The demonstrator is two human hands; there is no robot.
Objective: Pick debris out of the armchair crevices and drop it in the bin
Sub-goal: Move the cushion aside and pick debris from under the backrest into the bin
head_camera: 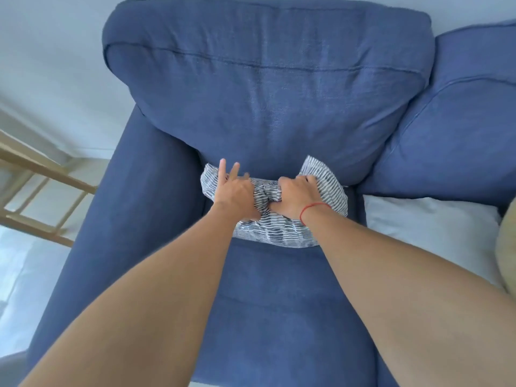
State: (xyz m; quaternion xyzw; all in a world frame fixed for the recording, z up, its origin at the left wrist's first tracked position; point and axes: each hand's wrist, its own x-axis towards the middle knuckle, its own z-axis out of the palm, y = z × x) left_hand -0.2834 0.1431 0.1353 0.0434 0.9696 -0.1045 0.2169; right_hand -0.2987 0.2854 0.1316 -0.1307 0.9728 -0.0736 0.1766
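Fingers of my right hand (296, 198) curl tight into the striped cushion (321, 219), bunching its fabric. On my left hand (237, 194) two fingers point out straight, thumb pressed on the cushion, which sits where the blue armchair's (265, 107) seat meets its backrest. I see no readable writing.

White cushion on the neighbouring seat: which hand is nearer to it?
Right. The right hand grips the striped pillow just left of the white cushion; the left hand rests on the pillow's far end, farther away.
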